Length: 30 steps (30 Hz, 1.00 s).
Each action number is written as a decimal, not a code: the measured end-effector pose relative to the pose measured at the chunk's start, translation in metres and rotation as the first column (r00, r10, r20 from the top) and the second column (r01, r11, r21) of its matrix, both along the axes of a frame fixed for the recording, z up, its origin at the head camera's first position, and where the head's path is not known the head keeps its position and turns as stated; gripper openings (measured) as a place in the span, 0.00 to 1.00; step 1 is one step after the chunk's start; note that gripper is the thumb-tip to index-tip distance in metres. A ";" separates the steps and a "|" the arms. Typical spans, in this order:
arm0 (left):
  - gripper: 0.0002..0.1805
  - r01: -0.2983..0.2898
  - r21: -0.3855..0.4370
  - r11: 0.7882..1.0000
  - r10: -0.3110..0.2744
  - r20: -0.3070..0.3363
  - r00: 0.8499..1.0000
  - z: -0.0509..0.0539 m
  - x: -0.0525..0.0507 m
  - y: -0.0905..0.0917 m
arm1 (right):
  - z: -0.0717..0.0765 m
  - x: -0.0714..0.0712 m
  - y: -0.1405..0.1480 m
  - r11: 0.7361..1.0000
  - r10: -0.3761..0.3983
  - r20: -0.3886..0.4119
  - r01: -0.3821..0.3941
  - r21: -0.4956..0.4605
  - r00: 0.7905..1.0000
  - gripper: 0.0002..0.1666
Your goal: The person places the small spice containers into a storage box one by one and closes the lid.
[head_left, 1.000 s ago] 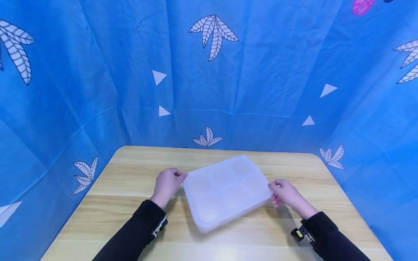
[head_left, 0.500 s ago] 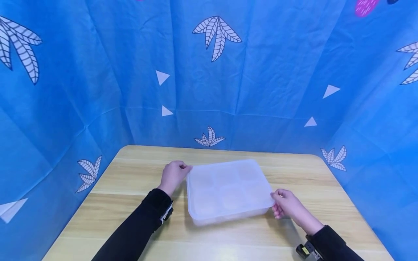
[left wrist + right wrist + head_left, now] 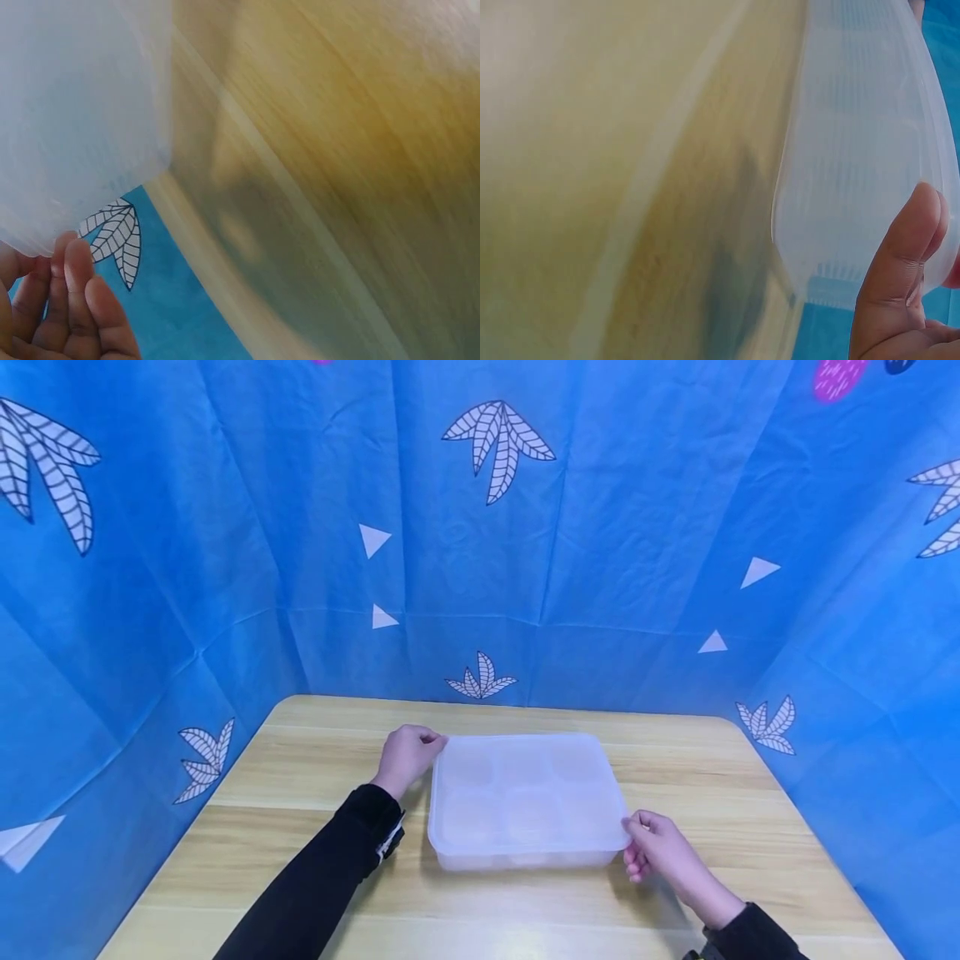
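A translucent white plastic box point(image 3: 525, 793) with a lid sits at the middle of the wooden table, its long side facing me. Several rounded compartments show faintly through its top. My left hand point(image 3: 407, 758) pinches the rim at the far left corner. At the near right corner my right hand point(image 3: 660, 852) pinches the rim between thumb and fingers. In the left wrist view the box wall point(image 3: 82, 97) stands over the fingers point(image 3: 79, 285). The right wrist view has the thumb point(image 3: 911, 240) against the ribbed side of the box point(image 3: 855, 150). The contents cannot be made out.
The wooden table point(image 3: 315, 877) has rounded far corners and reaches out around the box. A blue curtain point(image 3: 480, 560) printed with white leaves and triangles rises behind the table and along both sides.
Both hands have turned the box clockwise, from a slant to nearly square with the table. The left hand moved slightly away and right, the right hand toward me. Both keep their hold.
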State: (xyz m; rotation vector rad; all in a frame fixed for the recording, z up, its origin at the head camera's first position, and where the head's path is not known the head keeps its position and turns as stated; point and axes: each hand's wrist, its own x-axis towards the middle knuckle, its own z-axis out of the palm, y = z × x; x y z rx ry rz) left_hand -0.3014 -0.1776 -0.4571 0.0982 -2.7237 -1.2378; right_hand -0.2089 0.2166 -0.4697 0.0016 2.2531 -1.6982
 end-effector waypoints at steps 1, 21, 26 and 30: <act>0.11 0.003 0.003 1.000 -0.003 -0.003 1.000 -0.001 -0.001 0.000 | -0.001 0.002 0.000 1.000 0.001 0.002 -0.001 -0.005 1.000 0.16; 0.18 0.098 -0.046 0.994 -0.099 -0.033 0.995 -0.004 0.001 0.002 | 0.000 0.007 -0.004 0.982 0.016 -0.110 0.005 0.189 0.994 0.20; 0.20 0.059 -0.104 0.993 -0.065 -0.060 0.996 0.004 0.023 0.005 | 0.008 -0.001 -0.003 0.922 0.010 -0.198 0.068 0.382 0.980 0.25; 0.20 0.022 -0.236 0.971 -0.054 -0.127 0.990 0.004 0.047 0.009 | 0.013 -0.011 -0.005 0.897 0.000 -0.239 0.106 0.429 0.971 0.23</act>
